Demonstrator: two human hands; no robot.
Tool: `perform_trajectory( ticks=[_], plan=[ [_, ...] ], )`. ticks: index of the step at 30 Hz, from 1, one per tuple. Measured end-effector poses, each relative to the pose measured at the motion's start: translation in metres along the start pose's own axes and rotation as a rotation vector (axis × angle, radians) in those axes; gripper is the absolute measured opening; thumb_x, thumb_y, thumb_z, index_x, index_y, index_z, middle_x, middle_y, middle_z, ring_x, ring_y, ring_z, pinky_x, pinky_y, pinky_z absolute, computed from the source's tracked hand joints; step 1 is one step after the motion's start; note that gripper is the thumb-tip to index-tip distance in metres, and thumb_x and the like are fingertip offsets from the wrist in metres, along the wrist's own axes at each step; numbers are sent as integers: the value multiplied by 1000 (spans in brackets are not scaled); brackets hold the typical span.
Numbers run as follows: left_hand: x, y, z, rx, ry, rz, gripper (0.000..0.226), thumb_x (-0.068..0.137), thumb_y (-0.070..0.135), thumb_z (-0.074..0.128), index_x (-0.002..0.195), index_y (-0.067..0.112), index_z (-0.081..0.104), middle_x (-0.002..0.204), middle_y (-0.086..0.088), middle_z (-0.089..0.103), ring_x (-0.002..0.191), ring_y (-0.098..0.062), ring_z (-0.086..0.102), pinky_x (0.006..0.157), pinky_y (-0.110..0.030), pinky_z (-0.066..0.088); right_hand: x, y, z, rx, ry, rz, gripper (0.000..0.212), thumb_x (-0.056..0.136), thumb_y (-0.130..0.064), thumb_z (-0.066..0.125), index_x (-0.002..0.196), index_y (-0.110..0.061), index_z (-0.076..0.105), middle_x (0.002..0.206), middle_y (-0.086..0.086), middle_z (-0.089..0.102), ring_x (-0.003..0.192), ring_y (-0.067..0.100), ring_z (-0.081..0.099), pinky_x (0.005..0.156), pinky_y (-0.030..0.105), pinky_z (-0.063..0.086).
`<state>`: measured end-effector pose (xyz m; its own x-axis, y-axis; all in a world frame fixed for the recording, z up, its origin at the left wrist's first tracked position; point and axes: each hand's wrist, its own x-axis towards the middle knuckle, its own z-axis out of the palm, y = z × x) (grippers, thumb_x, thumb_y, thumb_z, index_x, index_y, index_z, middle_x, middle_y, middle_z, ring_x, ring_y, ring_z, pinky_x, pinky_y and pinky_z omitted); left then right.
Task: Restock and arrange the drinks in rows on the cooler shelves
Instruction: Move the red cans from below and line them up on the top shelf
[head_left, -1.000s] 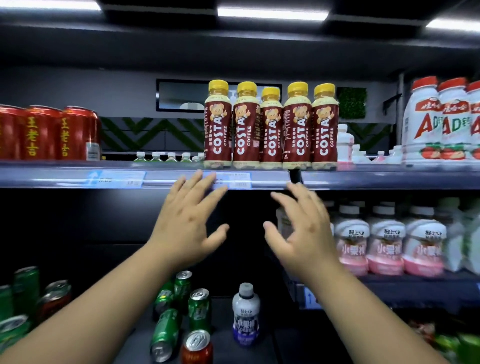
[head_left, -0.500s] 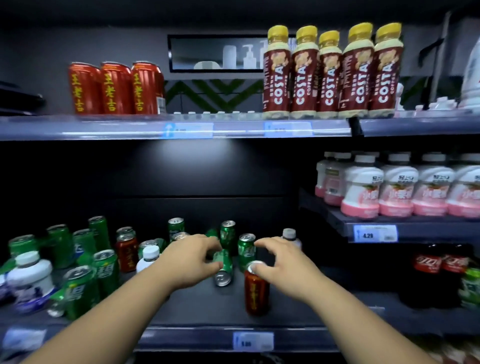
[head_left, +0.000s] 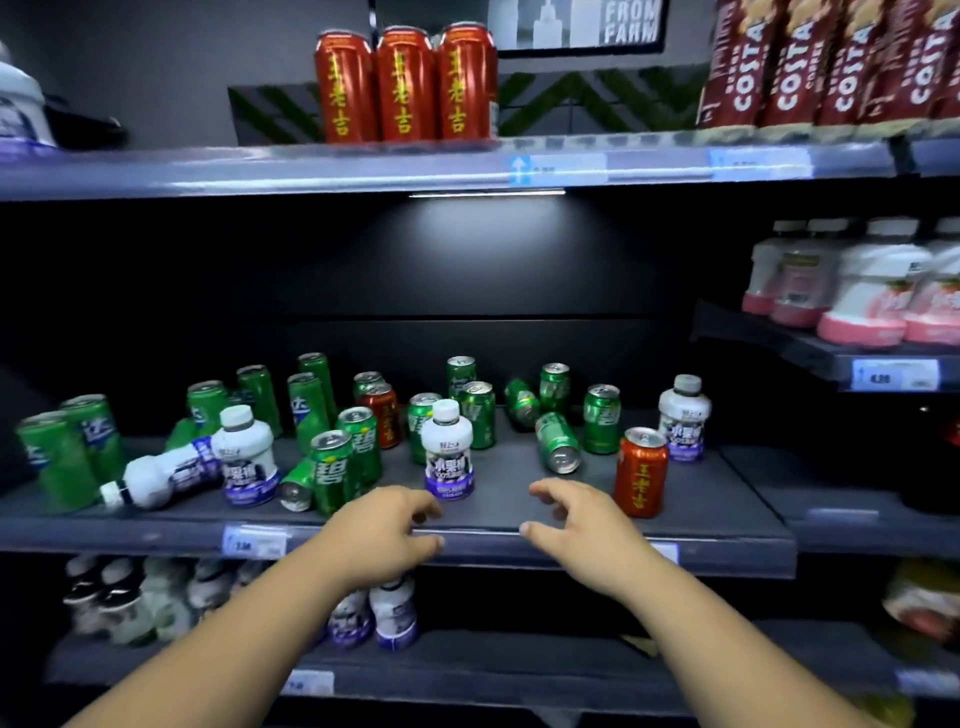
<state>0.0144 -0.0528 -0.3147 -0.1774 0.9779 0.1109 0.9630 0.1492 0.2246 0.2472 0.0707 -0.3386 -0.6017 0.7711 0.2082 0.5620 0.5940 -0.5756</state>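
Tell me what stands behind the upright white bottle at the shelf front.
Behind the white bottle stand two upright green cans, one partly hidden by it. Whatever is directly behind its body is covered.

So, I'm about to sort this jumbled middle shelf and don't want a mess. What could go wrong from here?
1. The green can lying on its side points toward the front edge; a nudge could roll it off.
2. The toppled white bottle rests against an upright white bottle, so pulling either may shift the other.
3. Both hands, left and right, are empty, and reaching past the front red can could tip it.
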Motion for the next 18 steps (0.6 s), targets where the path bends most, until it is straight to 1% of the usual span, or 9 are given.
perform_trajectory(
  ticks=[3,6,9,12,14,16,18],
  plan=[
    [-9,-14,3,-3,-9,9,38,86,51,62,119,32,63,113,12,65,97,-7,62,82,-26,49,-5,-8,5,-21,0,20,57,84,-49,70,135,-29,56,133,-5,59,115,12,57,99,28,45],
    [-8,-20,3,-50,0,18,35,85,49,64,116,32,64,110,12,66,93,-6,63,83,-27,51,-5,-5,-8,-67,25,44,60,82,-48,70,137,-29,55,139,-4,55,124,14,53,104,31,43],
    [1,-19,3,-115,1,35,35,83,49,65,114,33,65,105,14,67,91,-2,64,84,-29,53,0,14,-39,-128,136,135,63,81,-44,72,138,-26,54,141,-1,53,129,19,49,107,33,40],
    [21,-9,5,-141,19,70,33,82,50,66,111,34,65,102,15,67,89,0,63,82,-28,53,9,40,-65,-175,233,235,66,76,-40,77,137,-26,55,137,3,56,127,25,50,106,34,40],
    [37,2,5,-172,34,86,28,83,47,67,108,35,66,99,16,67,88,0,62,82,-27,53,17,56,-74,-173,223,286,69,75,-37,78,138,-27,52,137,5,54,127,27,49,107,35,39],
    [55,14,4,-182,41,111,24,83,45,67,105,36,65,97,16,67,87,0,62,83,-27,52,29,70,-78,-162,185,311,79,74,-34,79,144,-25,45,143,5,49,133,28,45,109,37,38],
    [73,23,1,-180,38,141,28,82,48,65,108,37,64,98,15,67,85,0,62,82,-29,53,41,82,-80,-125,144,320,89,73,-32,81,150,-24,37,150,4,42,138,26,40,112,38,36]
  ],
)
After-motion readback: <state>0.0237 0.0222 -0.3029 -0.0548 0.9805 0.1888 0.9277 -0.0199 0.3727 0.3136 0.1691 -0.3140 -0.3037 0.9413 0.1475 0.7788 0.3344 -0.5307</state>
